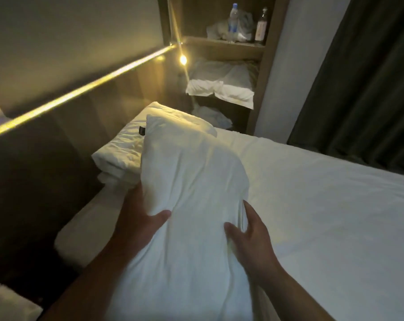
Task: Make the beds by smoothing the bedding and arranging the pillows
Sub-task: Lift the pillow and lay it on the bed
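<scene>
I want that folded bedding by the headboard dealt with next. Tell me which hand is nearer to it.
Left. The left hand grips the pillow on its headboard side, just below the folded bedding. The right hand holds the pillow's far side, farther away.

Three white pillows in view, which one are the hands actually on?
The large pillow in the foreground, gripped by the left hand and right hand. The crumpled pillow lies at the headboard; the third pillow sits in the shelf.

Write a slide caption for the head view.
Both hands, left and right, hold a white pillow above the bed.
</scene>
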`<state>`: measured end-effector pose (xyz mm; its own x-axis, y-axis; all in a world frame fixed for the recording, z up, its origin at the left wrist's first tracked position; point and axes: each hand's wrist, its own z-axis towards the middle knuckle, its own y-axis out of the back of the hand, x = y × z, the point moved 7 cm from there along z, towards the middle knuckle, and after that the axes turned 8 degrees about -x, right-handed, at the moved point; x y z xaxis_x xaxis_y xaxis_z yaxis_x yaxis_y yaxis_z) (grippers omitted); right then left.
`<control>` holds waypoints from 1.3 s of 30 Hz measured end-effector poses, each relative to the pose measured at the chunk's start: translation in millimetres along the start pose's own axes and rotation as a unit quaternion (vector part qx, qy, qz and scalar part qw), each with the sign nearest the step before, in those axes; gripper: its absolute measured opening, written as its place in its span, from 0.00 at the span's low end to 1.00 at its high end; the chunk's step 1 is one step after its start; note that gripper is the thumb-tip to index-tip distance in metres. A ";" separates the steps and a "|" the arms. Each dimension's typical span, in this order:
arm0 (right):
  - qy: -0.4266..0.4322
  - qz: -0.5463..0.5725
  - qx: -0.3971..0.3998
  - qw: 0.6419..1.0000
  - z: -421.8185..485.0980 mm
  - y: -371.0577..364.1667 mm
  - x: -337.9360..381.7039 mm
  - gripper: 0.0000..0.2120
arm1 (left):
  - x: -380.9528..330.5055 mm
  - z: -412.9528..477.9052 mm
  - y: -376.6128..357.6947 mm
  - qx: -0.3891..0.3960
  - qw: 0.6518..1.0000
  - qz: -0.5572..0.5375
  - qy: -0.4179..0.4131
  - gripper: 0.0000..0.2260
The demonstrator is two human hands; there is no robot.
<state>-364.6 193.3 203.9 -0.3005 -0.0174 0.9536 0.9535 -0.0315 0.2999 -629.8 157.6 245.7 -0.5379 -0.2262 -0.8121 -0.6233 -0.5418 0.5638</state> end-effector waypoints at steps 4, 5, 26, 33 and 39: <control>0.017 0.028 -0.011 0.999 71.4 -62.6 27.4 0.26 | 0.9 110.3 5.7 -0.016 0.999 0.028 -0.041 0.35; 0.025 0.021 -0.012 0.999 91.8 -82.5 34.4 0.24 | 0.1 140.9 5.7 -0.016 0.998 0.034 -0.052 0.34; -0.185 -0.003 0.174 0.967 361.4 -380.1 -66.3 0.43 | 255.9 541.1 -81.2 0.164 0.956 0.238 0.050 0.46; -0.234 0.002 0.149 0.961 321.4 -407.6 -85.3 0.52 | 313.4 516.0 -48.6 0.062 0.977 0.065 0.193 0.40; -0.209 0.006 0.126 0.970 326.8 -445.6 -71.2 0.44 | 256.5 559.4 7.2 -0.055 0.987 0.143 0.040 0.31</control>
<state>-760.0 535.2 10.9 -0.3023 0.3917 0.8690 0.9488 0.2113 0.2348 -1089.7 548.5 125.6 -0.6339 -0.4431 -0.6339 -0.3843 -0.5308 0.7554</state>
